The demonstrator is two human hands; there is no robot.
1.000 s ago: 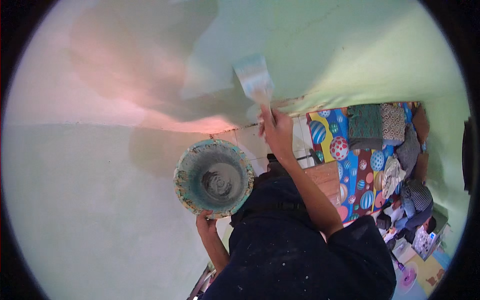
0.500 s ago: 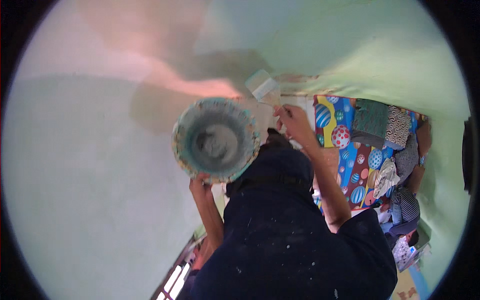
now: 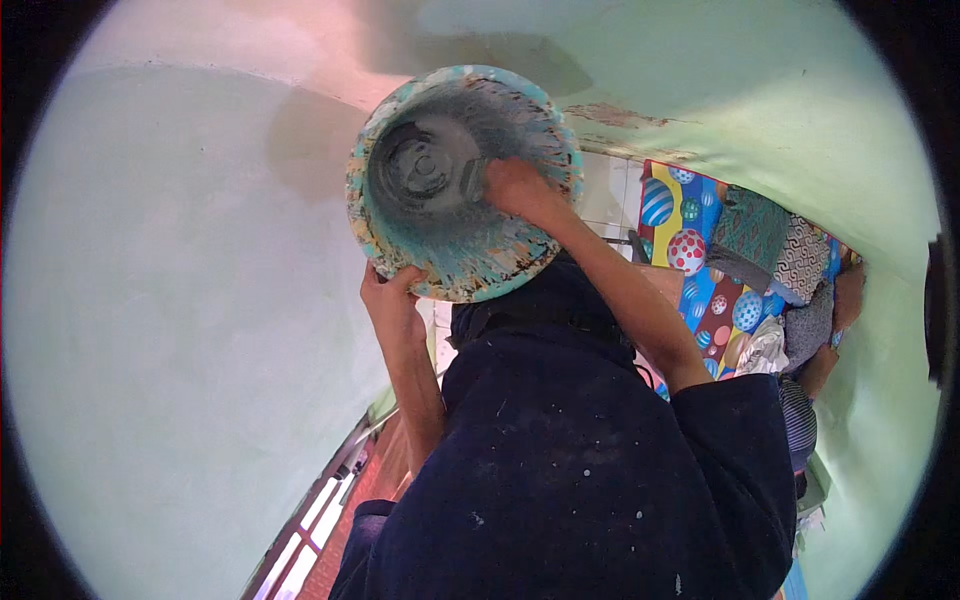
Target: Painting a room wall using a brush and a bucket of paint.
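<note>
My left hand [image 3: 392, 292] grips the lower-left rim of a turquoise bucket [image 3: 480, 258], its walls crusted with dried paint splashes. The bucket is tilted, so its inside shows, with grey-looking paint low in it. Inside the bucket, my right hand [image 3: 518, 190] is closed around the handle of a paintbrush [image 3: 472, 180]. The brush head is down by the inner wall near the bottom, dark and partly hidden by the hand; whether it touches the paint I cannot tell.
Pale green walls [image 3: 200, 260] rise at the left and right. On the right, a colourful ball-patterned mat [image 3: 716, 300] bears folded cloths [image 3: 748, 235] and a white crumpled cloth [image 3: 765, 345]. A person in a striped top [image 3: 800, 420] is partly visible beside it. A barred window [image 3: 310, 530] shows at lower left.
My right hand has brought the paintbrush from beside the bucket down into it. The bucket has tipped and appears higher in view and closer, still in my left hand.
</note>
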